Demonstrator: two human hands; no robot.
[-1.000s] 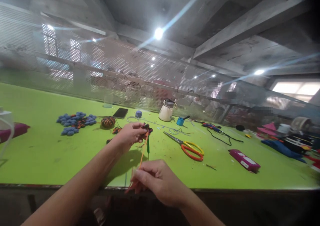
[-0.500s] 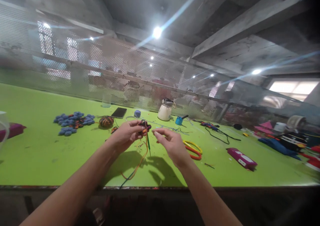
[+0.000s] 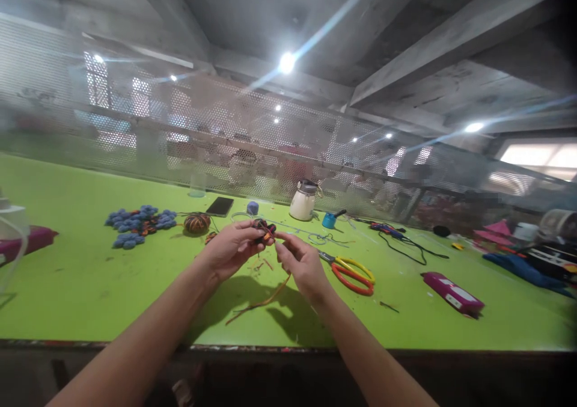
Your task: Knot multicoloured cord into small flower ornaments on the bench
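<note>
- One dark yarn piece [image 3: 265, 231], clamped in left hand [image 3: 235, 244], above green surface [image 3: 90, 293];
- Right hand [image 3: 302, 265] at its right edge; thumb and forefinger near each other; cannot tell whether gripping;
- Orange strand [image 3: 276, 295] trails below.

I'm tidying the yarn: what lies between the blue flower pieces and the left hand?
In the head view, a striped yarn ball lies between the blue flower pieces and the left hand, plus a small dark-orange piece beside the hand.
</note>
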